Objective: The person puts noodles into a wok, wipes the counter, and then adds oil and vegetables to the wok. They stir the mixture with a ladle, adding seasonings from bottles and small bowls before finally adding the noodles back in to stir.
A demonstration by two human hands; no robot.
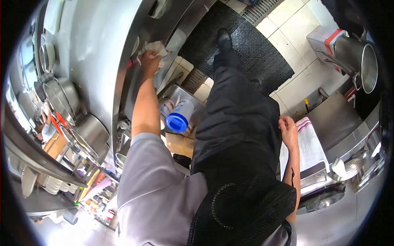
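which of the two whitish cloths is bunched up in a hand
The crumpled cloth in the left hand. The other, a towel with pinkish stripes, is spread out beside the right hand.

Black mat (257, 51), blue-lidded tub (179, 117), steel pot (349, 53), probably a tin (321, 41).

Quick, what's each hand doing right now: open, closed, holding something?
Left hand: closed on a crumpled white cloth.
Right hand: partly open, fingers loosely curled, nothing visible in its grip, beside the striped white towel.
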